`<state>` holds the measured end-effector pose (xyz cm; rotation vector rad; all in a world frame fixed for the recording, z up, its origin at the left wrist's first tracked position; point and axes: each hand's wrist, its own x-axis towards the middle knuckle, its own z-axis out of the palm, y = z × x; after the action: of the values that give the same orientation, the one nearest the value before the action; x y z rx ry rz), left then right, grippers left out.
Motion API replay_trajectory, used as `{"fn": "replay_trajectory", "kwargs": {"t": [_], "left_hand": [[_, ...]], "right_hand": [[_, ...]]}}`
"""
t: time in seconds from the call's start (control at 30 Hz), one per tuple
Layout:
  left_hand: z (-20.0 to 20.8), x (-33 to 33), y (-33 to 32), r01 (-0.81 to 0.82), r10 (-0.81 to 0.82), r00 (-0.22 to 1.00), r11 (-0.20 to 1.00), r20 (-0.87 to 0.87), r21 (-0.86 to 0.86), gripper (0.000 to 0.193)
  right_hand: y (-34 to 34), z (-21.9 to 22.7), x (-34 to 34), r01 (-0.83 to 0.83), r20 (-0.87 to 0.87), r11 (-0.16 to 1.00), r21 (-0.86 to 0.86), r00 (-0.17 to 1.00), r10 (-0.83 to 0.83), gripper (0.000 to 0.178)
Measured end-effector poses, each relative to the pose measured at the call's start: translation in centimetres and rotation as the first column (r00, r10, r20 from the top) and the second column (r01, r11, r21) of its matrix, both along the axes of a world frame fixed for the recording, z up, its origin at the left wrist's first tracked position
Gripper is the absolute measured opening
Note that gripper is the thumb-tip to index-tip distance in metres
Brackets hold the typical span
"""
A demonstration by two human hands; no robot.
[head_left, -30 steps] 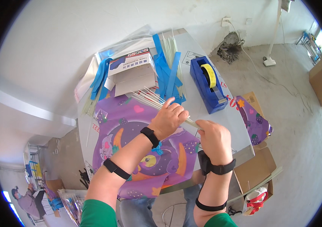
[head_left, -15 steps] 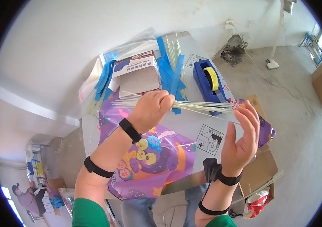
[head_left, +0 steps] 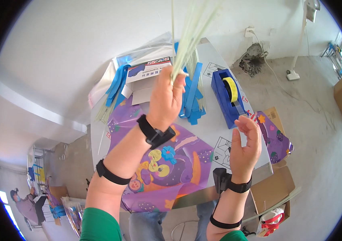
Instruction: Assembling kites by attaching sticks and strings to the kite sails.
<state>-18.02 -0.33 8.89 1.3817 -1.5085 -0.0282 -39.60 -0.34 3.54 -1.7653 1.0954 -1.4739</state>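
My left hand (head_left: 165, 96) is closed round one end of a bundle of thin pale sticks (head_left: 191, 38), which fans upward and blurs at the top. Beyond it on the table lie blue strips (head_left: 195, 90) over more pale sticks. My right hand (head_left: 246, 142) hovers with loosely bent fingers apart and nothing in them. Its fingertips are just in front of a blue tape dispenser (head_left: 221, 96) carrying a yellow roll of tape (head_left: 230, 89). Below my left wrist, a purple printed plastic sheet (head_left: 179, 160) with a cartoon bear spreads across the table.
An opened white carton (head_left: 143, 94) stands at the back, with blue strips (head_left: 116, 86) to its left. Another purple piece (head_left: 273, 136) overhangs the right edge. Below is an open cardboard box (head_left: 273, 188) on the floor. A person (head_left: 28, 205) sits far left.
My left hand has swung the bundle from lying crosswise to standing upright. My right hand, which was at the bundle's right end, is now apart from it and slightly lower.
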Motion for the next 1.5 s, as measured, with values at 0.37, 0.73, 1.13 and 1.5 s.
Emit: {"fn": "replay_trajectory", "kwargs": {"t": [0.37,0.73,1.13,1.5], "left_hand": [[-7.1,16.3,-1.1,-0.272,-0.008,0.635,0.934,0.772,0.233,0.014],[-13.7,15.3,-3.8,-0.289,-0.153,0.631,0.864,0.760,0.413,0.007],[-14.9,14.1,-4.4,-0.347,-0.077,0.737,0.809,0.671,0.474,0.018],[-10.7,21.2,6.4,-0.505,0.381,0.812,0.839,0.443,0.203,0.011]], "right_hand": [[0.3,-0.2,1.0,-0.090,-0.056,0.990,0.108,0.994,0.096,0.011],[0.8,-1.3,3.3,-0.221,-0.133,0.969,0.113,0.963,0.235,0.010],[0.7,-1.8,3.5,-0.251,-0.178,0.961,0.118,0.946,0.270,0.010],[0.2,-2.2,2.5,-0.225,-0.165,0.952,0.205,0.951,0.260,0.012]]}}
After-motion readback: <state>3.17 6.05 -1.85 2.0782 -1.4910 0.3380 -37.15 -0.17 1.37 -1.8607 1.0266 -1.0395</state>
